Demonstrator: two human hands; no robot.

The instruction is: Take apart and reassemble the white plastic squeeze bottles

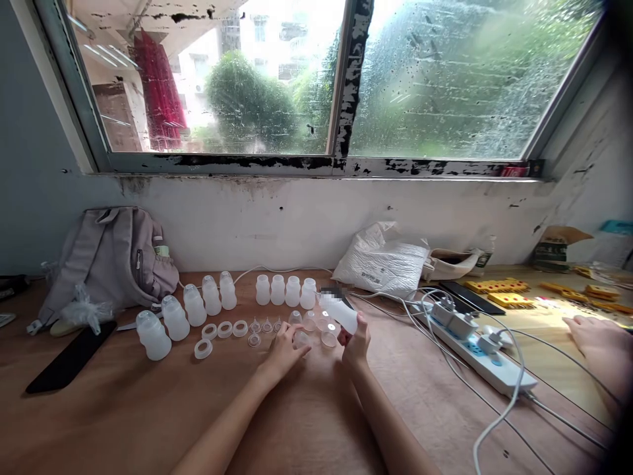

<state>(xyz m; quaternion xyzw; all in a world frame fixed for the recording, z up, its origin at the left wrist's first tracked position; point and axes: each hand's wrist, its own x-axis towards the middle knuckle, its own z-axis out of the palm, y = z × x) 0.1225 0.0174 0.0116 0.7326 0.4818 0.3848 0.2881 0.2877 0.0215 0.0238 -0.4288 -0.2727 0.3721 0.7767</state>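
So your right hand has a frosted white translucent plastic piece pinched between thumb and fingers. It's tilted and held up over the reddish-brown wooden table, and there's a pixelated patch over its upper left end, so I can't make out that bit.

Your left hand is low by the tabletop, thumb and fingers curved around a small clear plastic cap. Can't tell if you're really gripping it or just touching it. More clear domed plastic caps sit between your two hands.

Just left of your left hand you've got little clear plastic nipple-shaped pieces, then four whitish translucent plastic rings. Behind those, four short frosted white plastic bottles stand upright in a row, with five larger frosted white plastic bottles in a slanting line further left.

Over on your right there's a long white power strip with plugs and cables in it, and past that another person's hand above the pale wood table.
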